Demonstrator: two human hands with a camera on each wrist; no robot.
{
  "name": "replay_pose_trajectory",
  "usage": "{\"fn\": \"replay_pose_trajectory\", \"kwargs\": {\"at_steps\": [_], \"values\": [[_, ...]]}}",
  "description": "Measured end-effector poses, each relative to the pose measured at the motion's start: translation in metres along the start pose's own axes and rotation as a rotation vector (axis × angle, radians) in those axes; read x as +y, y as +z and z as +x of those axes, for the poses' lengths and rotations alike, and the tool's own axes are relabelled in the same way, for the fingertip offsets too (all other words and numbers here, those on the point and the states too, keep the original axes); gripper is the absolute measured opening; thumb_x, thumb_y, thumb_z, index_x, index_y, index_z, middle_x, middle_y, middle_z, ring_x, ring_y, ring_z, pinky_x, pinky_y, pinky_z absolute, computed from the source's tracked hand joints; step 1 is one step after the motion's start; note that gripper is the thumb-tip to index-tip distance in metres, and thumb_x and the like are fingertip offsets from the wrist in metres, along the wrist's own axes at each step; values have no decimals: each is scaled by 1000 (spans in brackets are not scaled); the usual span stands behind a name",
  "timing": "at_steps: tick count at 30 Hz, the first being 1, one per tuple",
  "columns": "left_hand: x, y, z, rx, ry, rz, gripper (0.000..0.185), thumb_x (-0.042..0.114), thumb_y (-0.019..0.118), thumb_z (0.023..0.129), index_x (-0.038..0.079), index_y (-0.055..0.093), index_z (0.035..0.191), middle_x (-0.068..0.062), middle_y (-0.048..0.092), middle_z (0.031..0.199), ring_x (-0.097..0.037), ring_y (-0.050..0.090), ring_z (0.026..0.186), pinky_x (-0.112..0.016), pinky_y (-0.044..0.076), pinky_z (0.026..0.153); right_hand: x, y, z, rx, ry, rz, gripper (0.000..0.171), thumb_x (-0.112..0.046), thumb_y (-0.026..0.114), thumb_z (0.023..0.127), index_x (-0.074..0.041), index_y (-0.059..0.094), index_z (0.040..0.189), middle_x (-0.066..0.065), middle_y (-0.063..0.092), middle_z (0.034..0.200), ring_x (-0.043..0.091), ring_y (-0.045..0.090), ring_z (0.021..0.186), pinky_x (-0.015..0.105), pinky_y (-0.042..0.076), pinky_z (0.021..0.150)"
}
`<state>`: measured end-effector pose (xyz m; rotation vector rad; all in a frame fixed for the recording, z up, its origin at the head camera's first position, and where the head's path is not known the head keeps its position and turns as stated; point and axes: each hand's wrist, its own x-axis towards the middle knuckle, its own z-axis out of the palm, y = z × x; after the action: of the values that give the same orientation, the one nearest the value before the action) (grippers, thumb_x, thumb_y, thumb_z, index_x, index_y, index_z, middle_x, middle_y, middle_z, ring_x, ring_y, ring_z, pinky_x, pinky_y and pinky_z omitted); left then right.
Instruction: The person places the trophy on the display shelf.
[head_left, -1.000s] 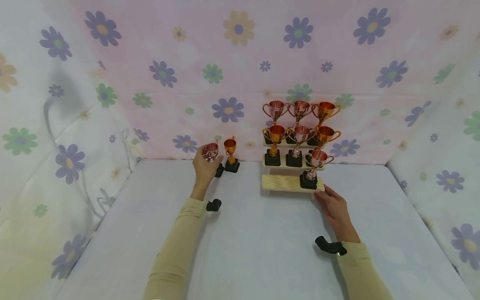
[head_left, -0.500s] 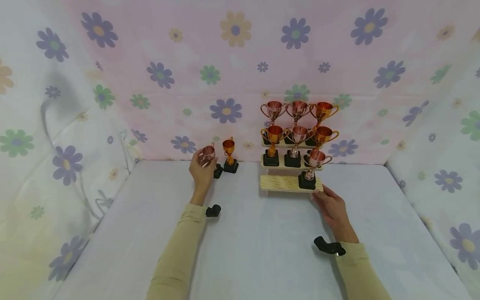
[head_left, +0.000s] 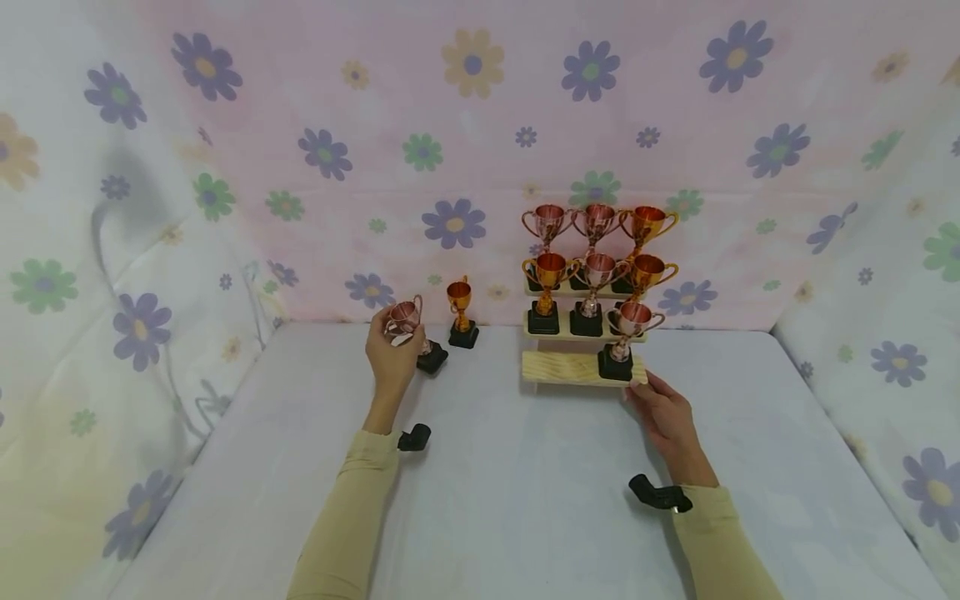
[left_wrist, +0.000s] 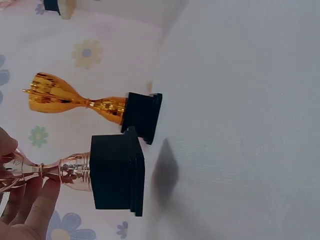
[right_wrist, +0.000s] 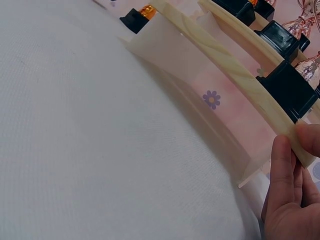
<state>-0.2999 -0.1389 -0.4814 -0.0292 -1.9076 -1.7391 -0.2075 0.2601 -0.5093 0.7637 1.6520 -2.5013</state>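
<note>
My left hand (head_left: 393,354) grips a rose-gold trophy cup (head_left: 406,315) by its bowl and stem. In the left wrist view its black base (left_wrist: 117,172) hangs over the table, with a shadow beside it. Just right of it a gold trophy (head_left: 461,312) stands upright on the table. At the right, my right hand (head_left: 667,421) pinches the front right corner of a three-tier wooden stand (head_left: 558,367) between thumb and fingers. One rose-gold trophy (head_left: 632,329) stands at the right end of the stand's lowest board.
Several gold and rose-gold trophies (head_left: 598,287) fill the middle and top boards of the stand. A white cloth covers the table (head_left: 495,483). Flowered cloth walls (head_left: 360,108) rise behind and at both sides.
My left hand has lifted the rose-gold trophy and drawn it left and nearer, away from the standing gold one; its base now shows. The right hand stays on the stand.
</note>
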Motion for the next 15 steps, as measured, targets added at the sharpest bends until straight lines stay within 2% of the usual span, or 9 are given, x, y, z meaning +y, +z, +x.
{"fn": "replay_pose_trajectory", "kwargs": {"at_steps": [5, 10, 15], "values": [[7, -8, -6, -44, -35, -18, 55, -4, 74, 87, -4, 54, 138, -17, 59, 121, -13, 60, 94, -17, 58, 78, 1, -1, 1, 10, 5, 1, 67, -9, 59, 103, -13, 26, 162, 7, 29, 166, 15, 48, 133, 20, 46, 107], [18, -11, -7, -87, -40, -55, 55, -2, 75, 88, -6, 54, 139, -12, 62, 113, -14, 61, 90, -17, 57, 76, 2, -2, 1, 12, 0, -12, 67, -11, 59, 103, -14, 27, 162, 7, 29, 166, 15, 49, 132, 20, 46, 108], [32, -11, -11, -164, -39, -66, 53, 2, 76, 90, -4, 56, 138, -8, 65, 107, -12, 63, 90, -14, 57, 75, 3, -2, 2, 23, -7, -27, 66, -12, 60, 103, -14, 28, 161, 7, 31, 165, 13, 51, 129, 20, 47, 106]]}}
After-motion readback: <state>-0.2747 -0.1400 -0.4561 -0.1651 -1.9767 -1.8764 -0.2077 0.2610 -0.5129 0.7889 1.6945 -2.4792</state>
